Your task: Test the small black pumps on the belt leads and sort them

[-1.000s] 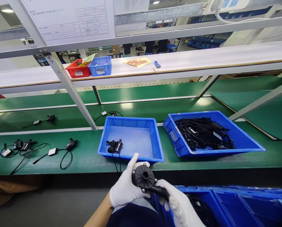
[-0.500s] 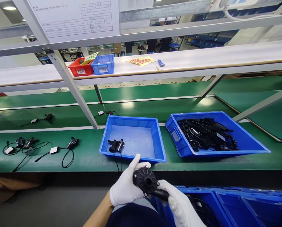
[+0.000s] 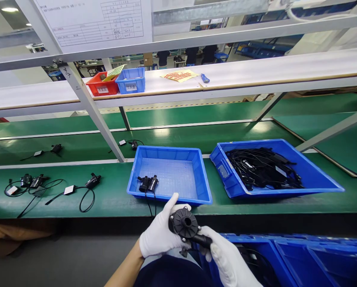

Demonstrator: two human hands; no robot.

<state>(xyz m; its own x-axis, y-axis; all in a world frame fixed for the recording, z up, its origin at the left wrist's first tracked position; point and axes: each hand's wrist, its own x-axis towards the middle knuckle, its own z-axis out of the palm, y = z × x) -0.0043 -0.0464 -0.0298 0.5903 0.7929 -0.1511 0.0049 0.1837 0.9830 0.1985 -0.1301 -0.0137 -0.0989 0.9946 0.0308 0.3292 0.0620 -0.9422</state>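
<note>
Both my hands wear white gloves and hold one black pump part [image 3: 185, 224] just in front of my lap. My left hand [image 3: 160, 233] wraps the round disc end, fingers curled, one finger sticking up. My right hand [image 3: 226, 261] grips the black stem coming off the disc. Just beyond them an almost bare blue tray [image 3: 196, 175] sits on the green bench with two small black pumps [image 3: 148, 183] at its near left corner, their wires hanging over the rim.
A second blue tray [image 3: 316, 175], tilted, holds a tangle of black wired parts [image 3: 262, 167]. Blue bins [image 3: 301, 259] stand at my lower right. Several wired pumps [image 3: 90, 182] lie on the green belt at left. Red [image 3: 102, 85] and blue [image 3: 132, 81] bins sit on the white shelf.
The view has drifted slightly; my hands have turned the black part a little between them. The parts on the far belt have moved left.
</note>
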